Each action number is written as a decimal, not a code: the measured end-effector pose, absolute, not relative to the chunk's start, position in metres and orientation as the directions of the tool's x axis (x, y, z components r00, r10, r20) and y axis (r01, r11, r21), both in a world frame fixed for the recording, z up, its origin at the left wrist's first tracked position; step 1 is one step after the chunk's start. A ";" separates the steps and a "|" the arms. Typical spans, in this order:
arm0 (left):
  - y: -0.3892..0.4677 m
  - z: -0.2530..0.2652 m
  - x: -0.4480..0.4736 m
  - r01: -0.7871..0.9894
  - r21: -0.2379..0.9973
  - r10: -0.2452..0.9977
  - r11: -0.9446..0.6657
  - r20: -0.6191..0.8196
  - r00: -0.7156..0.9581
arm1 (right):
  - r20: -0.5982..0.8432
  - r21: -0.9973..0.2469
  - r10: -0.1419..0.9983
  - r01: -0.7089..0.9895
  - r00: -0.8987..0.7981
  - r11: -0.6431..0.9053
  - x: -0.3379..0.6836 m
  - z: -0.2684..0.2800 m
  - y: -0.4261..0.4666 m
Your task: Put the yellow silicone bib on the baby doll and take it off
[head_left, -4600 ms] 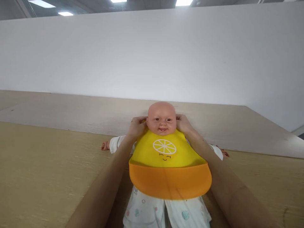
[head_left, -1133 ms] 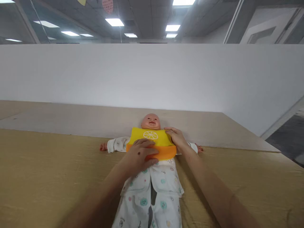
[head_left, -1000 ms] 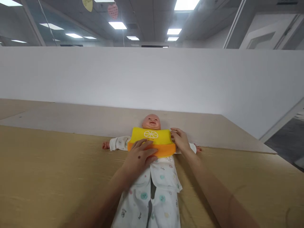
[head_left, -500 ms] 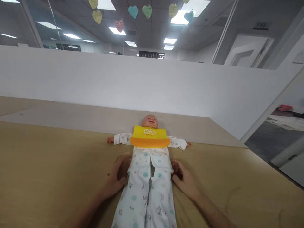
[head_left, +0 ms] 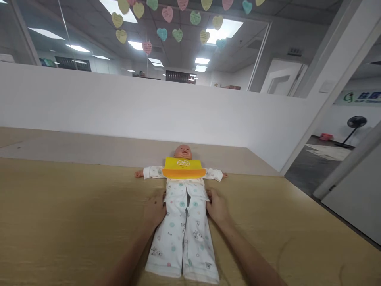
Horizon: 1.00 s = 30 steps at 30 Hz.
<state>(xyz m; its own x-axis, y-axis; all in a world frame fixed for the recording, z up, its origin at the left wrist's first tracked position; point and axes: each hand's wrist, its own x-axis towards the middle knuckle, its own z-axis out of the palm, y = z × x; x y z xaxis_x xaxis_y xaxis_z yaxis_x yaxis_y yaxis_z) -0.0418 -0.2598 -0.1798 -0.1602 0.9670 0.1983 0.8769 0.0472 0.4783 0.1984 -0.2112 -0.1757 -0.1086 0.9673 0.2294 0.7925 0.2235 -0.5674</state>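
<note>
While the doll [head_left: 183,151] lies face-up on the table [head_left: 74,218], bib [head_left: 183,167] over its chest, your half-curled left hand [head_left: 155,209] and right hand [head_left: 218,207] flank its trousers [head_left: 175,238] (whether either pinches them, I can't tell); uneven pulling could twist it askew.

left hand [head_left: 156,212] is bare, small round dark spot [head_left: 155,202] on its back; right hand [head_left: 218,208] bare; behind hands, left forearm [head_left: 131,254] and right forearm [head_left: 251,256] bare too.

Head view, above the table [head_left: 59,218], facing forward and down, somewhat back from the doll [head_left: 175,214]
</note>
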 end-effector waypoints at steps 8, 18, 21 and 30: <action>-0.256 -0.176 -0.033 0.879 0.464 0.971 0.107 0.139 -0.192 | 0.158 -0.392 0.984 0.910 -0.078 0.136 0.201 -0.171 -0.217; -0.260 -0.173 -0.036 0.915 0.375 0.932 -0.151 0.364 0.005 | 0.147 -0.337 0.979 0.923 -0.140 0.183 0.202 -0.168 -0.220; -0.264 -0.166 -0.034 0.950 0.294 0.941 -0.103 0.339 -0.003 | 0.174 -0.397 0.977 0.898 -0.127 0.187 0.204 -0.171 -0.217; -0.268 -0.160 -0.034 0.921 0.297 0.960 0.251 0.044 -0.276 | 0.167 -0.448 0.971 0.864 -0.170 0.228 0.203 -0.169 -0.218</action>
<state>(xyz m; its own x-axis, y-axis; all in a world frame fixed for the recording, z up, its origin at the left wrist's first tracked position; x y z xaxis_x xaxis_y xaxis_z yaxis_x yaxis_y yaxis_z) -0.0338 -0.2676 -0.1598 -0.2757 0.9602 0.0440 0.9212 0.2508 0.2975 0.2029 -0.2179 -0.1692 -0.1700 0.9712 0.1669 0.8645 0.2282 -0.4478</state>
